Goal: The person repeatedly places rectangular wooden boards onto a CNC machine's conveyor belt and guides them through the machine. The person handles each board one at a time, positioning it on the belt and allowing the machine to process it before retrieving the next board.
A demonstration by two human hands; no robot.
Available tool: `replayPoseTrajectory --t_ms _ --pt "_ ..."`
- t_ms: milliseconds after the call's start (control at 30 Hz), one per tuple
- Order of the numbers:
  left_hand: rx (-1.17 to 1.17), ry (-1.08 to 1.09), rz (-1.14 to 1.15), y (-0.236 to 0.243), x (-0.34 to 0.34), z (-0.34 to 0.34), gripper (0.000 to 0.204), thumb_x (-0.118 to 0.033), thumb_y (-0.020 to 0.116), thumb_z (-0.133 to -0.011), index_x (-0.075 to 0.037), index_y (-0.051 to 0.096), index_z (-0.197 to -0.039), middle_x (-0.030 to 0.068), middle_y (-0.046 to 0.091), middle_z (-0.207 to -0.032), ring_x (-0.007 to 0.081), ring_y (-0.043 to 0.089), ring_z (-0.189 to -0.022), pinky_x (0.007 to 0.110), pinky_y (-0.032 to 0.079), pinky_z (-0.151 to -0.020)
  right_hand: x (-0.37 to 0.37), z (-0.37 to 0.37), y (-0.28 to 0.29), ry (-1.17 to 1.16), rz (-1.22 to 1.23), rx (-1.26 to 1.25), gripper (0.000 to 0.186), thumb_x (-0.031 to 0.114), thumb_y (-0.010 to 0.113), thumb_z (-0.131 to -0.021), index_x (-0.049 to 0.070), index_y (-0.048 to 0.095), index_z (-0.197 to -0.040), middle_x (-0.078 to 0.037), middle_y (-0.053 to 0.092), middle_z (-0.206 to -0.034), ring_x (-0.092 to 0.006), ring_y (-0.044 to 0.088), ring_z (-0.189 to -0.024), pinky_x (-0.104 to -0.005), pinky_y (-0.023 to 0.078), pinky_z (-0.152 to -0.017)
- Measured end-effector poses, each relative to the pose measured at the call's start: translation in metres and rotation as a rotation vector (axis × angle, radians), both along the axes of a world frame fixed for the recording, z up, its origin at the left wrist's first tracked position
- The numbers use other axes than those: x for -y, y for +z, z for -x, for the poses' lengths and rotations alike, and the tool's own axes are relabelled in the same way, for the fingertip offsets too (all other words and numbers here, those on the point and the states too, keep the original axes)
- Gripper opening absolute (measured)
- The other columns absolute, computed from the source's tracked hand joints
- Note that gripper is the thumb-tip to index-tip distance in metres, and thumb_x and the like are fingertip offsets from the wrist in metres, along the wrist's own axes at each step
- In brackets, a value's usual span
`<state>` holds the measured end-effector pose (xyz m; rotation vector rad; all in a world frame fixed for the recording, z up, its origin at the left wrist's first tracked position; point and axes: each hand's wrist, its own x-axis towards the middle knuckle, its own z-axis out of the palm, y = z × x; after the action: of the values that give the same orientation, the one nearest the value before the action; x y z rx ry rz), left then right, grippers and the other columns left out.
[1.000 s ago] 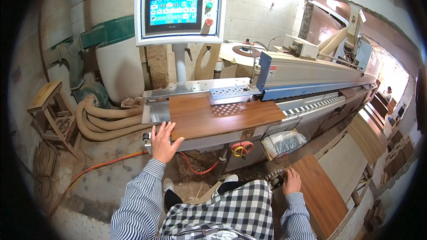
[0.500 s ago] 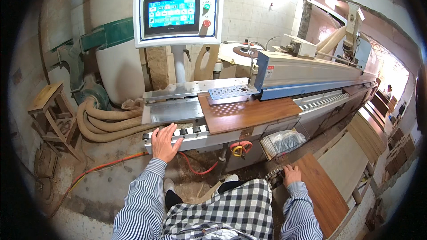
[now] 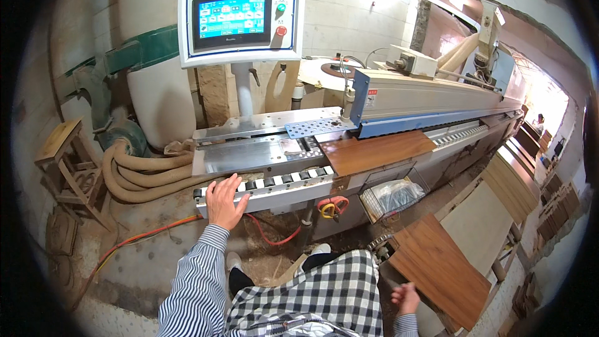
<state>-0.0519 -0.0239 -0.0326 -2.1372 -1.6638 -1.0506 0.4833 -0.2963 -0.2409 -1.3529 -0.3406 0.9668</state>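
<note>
My left hand (image 3: 226, 203) lies with fingers spread on the near end of a roller rail (image 3: 284, 181) along the machine's front edge. My right hand (image 3: 406, 298) is low on the right, by the near-left edge of a brown wood-grain panel (image 3: 440, 268). Its fingers are loosely bent, slightly blurred, and nothing shows in them. Another wood-grain panel (image 3: 380, 151) lies on the edge-banding machine, partly under its blue-edged beam (image 3: 430, 97) and a perforated blue plate (image 3: 318, 127). Neither hand touches that panel.
A control screen (image 3: 232, 19) stands on a post behind the machine. Ribbed hoses (image 3: 134, 178) and a wooden stool (image 3: 68, 156) are at the left. A wire basket (image 3: 394, 196) with plastic hangs below the machine. More boards (image 3: 508, 181) are stacked at right; an orange hose (image 3: 150, 231) crosses the floor.
The panel on the machine has slid right along the beam, baring more of the roller rail. My right hand has left the other panel's top and moved down toward me. My left hand stays on the rail.
</note>
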Motion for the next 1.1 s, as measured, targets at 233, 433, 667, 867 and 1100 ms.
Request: replayPoseTrajectory --t_ms 233,433,667,867,1100 --pt "0.039 -0.01 -0.005 0.0 0.001 -0.001 0.045 -0.034 0.063 -0.087 -0.01 0.058 -0.126 0.0076 0.057 -0.135 0.0242 0.05 -0.124 0.047 0.023 -0.112 0.009 -0.03 0.015 -0.449 -0.128 -0.485 0.033 0.042 0.077 -0.08 0.013 0.064 -0.088 0.0 0.066 -0.07 -0.013 0.066 -0.062 -0.0279 0.055 -0.061" --pt "0.011 0.022 0.017 0.0 0.004 0.004 0.045 -0.034 0.061 -0.088 -0.01 0.058 -0.126 0.0088 0.056 -0.136 0.0249 0.049 -0.125 0.047 0.023 -0.112 0.027 0.048 0.029 -0.172 -0.111 -0.571 0.025 0.033 0.069 -0.088 0.009 0.063 -0.094 -0.009 0.066 -0.068 -0.0229 0.066 -0.063 -0.0362 0.056 -0.06" --pt "0.008 -0.004 0.023 -0.001 0.003 0.007 0.048 -0.038 0.062 -0.089 -0.009 0.058 -0.127 0.0093 0.055 -0.137 0.0238 0.048 -0.127 0.047 0.023 -0.112 0.082 0.034 0.05 -0.301 -0.23 -0.646 0.038 0.028 0.07 -0.088 0.004 0.061 -0.116 -0.01 0.067 -0.11 -0.0246 0.064 -0.093 -0.0369 0.056 -0.076" --pt "0.031 -0.055 0.102 0.006 0.009 0.013 0.055 -0.041 0.06 -0.089 -0.01 0.052 -0.134 0.0111 0.05 -0.142 0.0256 0.043 -0.133 0.049 0.017 -0.115 0.103 0.014 0.066 -0.225 -0.283 -0.446 0.049 0.023 0.068 -0.088 0.005 0.052 -0.131 -0.011 0.06 -0.126 -0.0254 0.055 -0.117 -0.04 0.044 -0.102" --pt "0.118 -0.379 0.216 0.026 0.085 -0.023 0.076 -0.06 0.057 -0.086 -0.013 0.041 -0.144 0.0147 0.037 -0.151 0.0343 0.029 -0.142 0.057 0.014 -0.116 0.022 0.052 0.098 0.047 -0.442 -0.42 0.026 0.014 0.058 -0.09 0.005 0.058 -0.114 -0.005 0.068 -0.095 -0.0136 0.05 -0.055 -0.0301 0.051 -0.065"
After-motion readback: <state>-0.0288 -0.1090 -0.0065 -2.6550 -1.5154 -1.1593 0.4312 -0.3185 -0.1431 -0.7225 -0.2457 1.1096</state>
